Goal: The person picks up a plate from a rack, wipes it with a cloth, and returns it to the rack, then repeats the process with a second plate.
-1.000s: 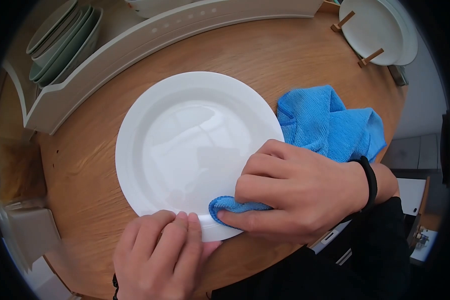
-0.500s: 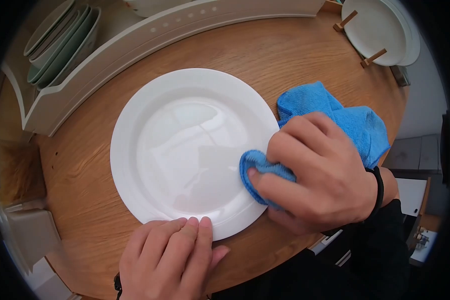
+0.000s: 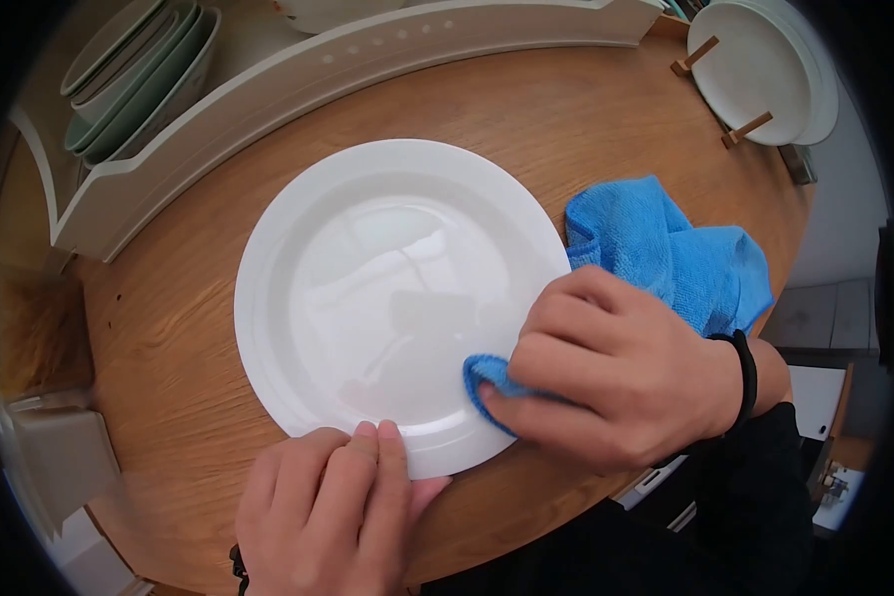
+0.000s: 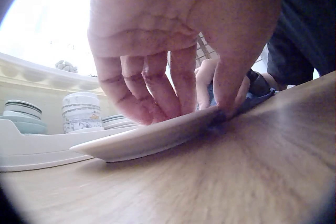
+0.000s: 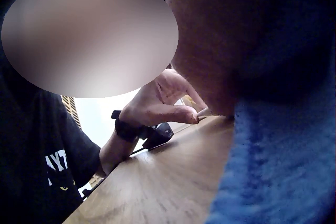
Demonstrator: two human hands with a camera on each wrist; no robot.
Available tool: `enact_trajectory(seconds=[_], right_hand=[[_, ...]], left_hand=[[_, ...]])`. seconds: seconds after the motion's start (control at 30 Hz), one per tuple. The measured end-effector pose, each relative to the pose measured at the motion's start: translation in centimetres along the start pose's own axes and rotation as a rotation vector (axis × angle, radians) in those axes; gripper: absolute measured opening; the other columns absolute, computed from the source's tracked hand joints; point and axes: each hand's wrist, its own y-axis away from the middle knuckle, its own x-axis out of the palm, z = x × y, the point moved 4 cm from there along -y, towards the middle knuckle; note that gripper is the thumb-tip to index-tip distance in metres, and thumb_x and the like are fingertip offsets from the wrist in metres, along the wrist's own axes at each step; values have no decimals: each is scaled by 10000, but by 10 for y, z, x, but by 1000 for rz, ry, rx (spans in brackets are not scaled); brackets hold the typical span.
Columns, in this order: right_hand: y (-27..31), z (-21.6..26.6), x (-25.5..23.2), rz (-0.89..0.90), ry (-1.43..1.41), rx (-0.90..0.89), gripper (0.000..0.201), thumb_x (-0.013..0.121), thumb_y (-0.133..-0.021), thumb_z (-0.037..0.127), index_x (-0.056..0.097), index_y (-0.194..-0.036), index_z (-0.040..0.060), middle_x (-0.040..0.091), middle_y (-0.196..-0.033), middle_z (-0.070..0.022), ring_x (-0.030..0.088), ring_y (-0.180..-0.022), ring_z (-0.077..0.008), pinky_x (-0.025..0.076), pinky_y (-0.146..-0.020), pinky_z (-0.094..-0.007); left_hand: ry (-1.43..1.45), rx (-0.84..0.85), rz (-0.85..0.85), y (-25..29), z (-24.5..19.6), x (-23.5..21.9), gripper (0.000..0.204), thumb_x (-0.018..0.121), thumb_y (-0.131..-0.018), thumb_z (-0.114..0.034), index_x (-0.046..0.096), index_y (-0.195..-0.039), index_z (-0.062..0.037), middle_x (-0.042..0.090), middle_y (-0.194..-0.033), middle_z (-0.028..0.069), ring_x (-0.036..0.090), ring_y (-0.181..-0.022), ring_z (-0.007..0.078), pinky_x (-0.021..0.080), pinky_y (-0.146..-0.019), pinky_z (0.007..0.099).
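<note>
A white plate lies on the wooden table in front of me, its near edge a little raised in the left wrist view. My left hand pinches the near rim, fingertips on top and thumb underneath. At the plate's lower right my right hand grips a bunched part of a blue cloth, pressing it on the rim with the thumb over the fold. The rest of the cloth trails in a crumpled heap behind that hand. In the right wrist view, the blue cloth fills the right side.
Behind the plate runs a white shelf rail, with stacked dishes at its left end. More plates stand between wooden pegs at the far right. A pale container sits by the table's left edge.
The right hand has rubbed the cloth from the near rim up along the right side, then partly back down. The left hand keeps its grip on the rim.
</note>
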Motion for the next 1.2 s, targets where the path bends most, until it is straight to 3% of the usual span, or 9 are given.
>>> enact_trajectory(seconds=[0.03,0.17,0.23,0.37,0.43,0.47,0.6,0.97,1.2], right_hand=[[0,1,2,-22,-37,-19,379,734,-619,145,733,-976,17,543,-874,-66,576,-782,-238,488,-725,-380],[-1,6,8,-98,-91,-1,386,727,-657,168,758,-1025,52,543,-878,-45,572,-803,-234,484,-720,-375],[-2,5,2,-77,-78,15,368,734,-659,151,760,-1016,63,540,-879,-45,572,-813,-235,480,-717,-371],[-1,4,-5,-56,14,106,383,764,-615,97,741,-997,75,540,-883,-66,571,-822,-254,470,-706,-370],[-1,1,-12,-25,80,207,411,768,-584,88,726,-993,76,543,-885,-80,570,-818,-266,470,-700,-375],[0,-3,-13,5,142,306,439,772,-553,78,710,-988,76,547,-886,-94,569,-813,-278,470,-694,-380],[1,-7,-11,-47,269,349,470,792,-524,87,690,-983,66,551,-881,-108,566,-809,-293,468,-680,-387],[1,1,-3,-36,-21,-6,432,752,-587,110,743,-1007,11,536,-848,-76,592,-762,-239,485,-666,-363],[0,3,2,7,-131,-32,508,770,-608,145,742,-1099,15,553,-902,-63,594,-813,-244,496,-727,-377]], left_hand=[[-23,26,-15,0,1,2,201,732,-752,-71,708,-912,48,620,-907,82,616,-753,205,519,-632,322],[-16,29,-84,0,-1,1,137,733,-768,-90,677,-796,32,581,-854,77,591,-733,201,494,-620,327],[23,-19,27,0,-3,-3,417,867,-737,-175,697,-1075,2,635,-948,101,611,-853,276,500,-730,374],[-11,-19,2,-5,-4,-6,307,833,-774,-175,731,-1010,-8,636,-855,79,605,-674,215,475,-572,322],[14,-103,56,-2,0,-7,450,865,-741,-186,692,-1117,-9,637,-988,106,606,-859,280,501,-746,378],[15,-101,58,-2,0,-7,450,865,-741,-186,692,-1117,-9,637,-988,106,606,-859,280,501,-746,378],[-4,-132,35,-2,1,-6,454,861,-743,-169,689,-1136,-17,637,-999,113,608,-852,282,503,-736,377],[-3,-35,35,-1,-1,-2,373,805,-783,-88,683,-1104,58,640,-989,127,612,-790,277,510,-682,366],[30,57,40,-1,-9,-5,352,796,-785,-75,675,-1059,110,637,-973,141,595,-745,258,476,-620,354]])
